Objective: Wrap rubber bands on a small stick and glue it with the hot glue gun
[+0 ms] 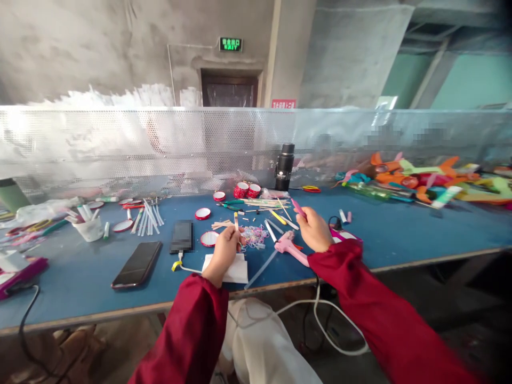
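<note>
Upright in my left hand [224, 249] is a small pale stick [236, 220] with a yellowish band, its lower end hidden by my closed fingers. My right hand [315, 230] is wrapped round a slim magenta tool [298, 207] that points up and left; its exact kind I cannot make out. Below that hand a pink glue gun [288, 245] lies on the blue table, a translucent glue stick [262, 269] beside it. A heap of pastel strings [256, 236] sits between my hands. Under my left wrist is a white pad or folded paper [237, 269].
Left of my hands lie a dark phone [136, 265] and a black device [182, 236] with a cable. Red-rimmed lids [202, 213], glue sticks [148, 220] and a white cup [88, 229] are around. A black bottle [285, 168] stands behind; colourful pieces [416, 178] are piled right.
</note>
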`<state>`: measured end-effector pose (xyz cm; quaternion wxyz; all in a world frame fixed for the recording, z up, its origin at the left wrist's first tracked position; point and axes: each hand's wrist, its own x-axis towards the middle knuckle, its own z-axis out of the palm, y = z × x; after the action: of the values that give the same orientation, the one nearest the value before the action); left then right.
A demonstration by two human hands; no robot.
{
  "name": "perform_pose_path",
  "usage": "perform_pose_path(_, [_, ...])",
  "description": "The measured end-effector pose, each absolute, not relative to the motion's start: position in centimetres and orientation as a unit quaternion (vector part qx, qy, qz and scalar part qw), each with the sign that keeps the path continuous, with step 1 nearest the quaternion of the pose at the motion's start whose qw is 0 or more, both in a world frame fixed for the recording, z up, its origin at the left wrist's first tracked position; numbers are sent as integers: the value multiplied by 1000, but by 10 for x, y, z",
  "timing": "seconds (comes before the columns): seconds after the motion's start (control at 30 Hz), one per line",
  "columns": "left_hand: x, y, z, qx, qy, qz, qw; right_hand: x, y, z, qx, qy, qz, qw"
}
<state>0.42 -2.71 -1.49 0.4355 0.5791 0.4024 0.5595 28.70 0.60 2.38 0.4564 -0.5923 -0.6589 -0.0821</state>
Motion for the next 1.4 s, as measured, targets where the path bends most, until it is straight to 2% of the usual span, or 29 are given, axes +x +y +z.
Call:
perform_pose_path(0.27, [5,-34,-14,570,401,561,446,259,6,24,-619,-664,-34,417])
perform_pose_path(0.43, [3,-38,-10,564,394,571,448,281,14,48,-642,-657,-57,390])
perform_pose_path(0.6, [-2,-43,-6,555,403,575,445,308,19,77,-605,-661,-71,438])
perform_pose_path(0.73, [-5,-48,-3,551,409,565,458,321,17,79,-543,-708,-54,449])
perform_pose_path(0.93, [-7,-51,-1,544,414,548,481,311,8,70,-543,-756,-10,365])
perform_pose_path(1.1, [-8,-49,-1,552,426,535,478,284,17,66,-593,-776,8,216])
perform_pose_path(1.17, [-7,-48,0,554,424,532,480,274,26,62,-611,-771,8,181])
perform_pose_path(1.4, [-4,-44,-2,549,402,542,494,261,37,50,-657,-736,11,164])
